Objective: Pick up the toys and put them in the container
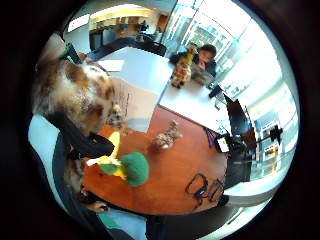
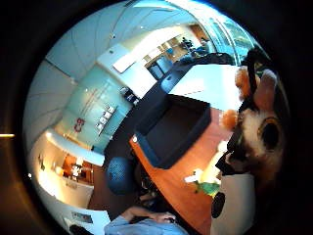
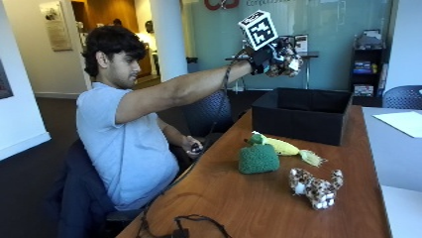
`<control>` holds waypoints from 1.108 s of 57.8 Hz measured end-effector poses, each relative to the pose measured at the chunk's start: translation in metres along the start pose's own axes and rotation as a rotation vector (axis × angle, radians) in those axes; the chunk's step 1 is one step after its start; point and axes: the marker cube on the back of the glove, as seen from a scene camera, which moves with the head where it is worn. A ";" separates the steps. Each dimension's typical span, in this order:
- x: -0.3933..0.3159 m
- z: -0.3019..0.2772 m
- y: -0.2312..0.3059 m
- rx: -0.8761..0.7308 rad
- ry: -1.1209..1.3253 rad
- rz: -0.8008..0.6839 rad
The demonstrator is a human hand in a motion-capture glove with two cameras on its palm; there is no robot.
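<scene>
Gloved right hand [image 3: 269, 58] raised high, fingers curled round a brown-and-white furry plush toy [image 3: 288, 60], just above the near-left corner of the black fabric container [image 3: 300, 116].

Soft, light, squashy by the look of it: best taken round the body, fur unlikely to slip. On the wooden table [image 3: 264, 208], nearer: green-and-yellow plush turtle-like toy [image 3: 258, 157], spotted plush cat [image 3: 316, 187] to its right, both outside the container.

Can't really tell what the furry toy [image 3: 288, 60] is, the right hand [image 3: 267, 55] wraps around most of it up above the black container [image 3: 302, 115]. Container's inside floor is hidden by its near wall. The leopard toy [image 3: 316, 187] near the container has its face too blurry to read.
</scene>
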 end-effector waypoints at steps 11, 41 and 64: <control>-0.095 0.044 -0.041 -0.067 -0.032 -0.131; -0.148 0.114 -0.054 -0.230 0.015 -0.158; 0.037 0.030 -0.028 -0.160 0.237 0.098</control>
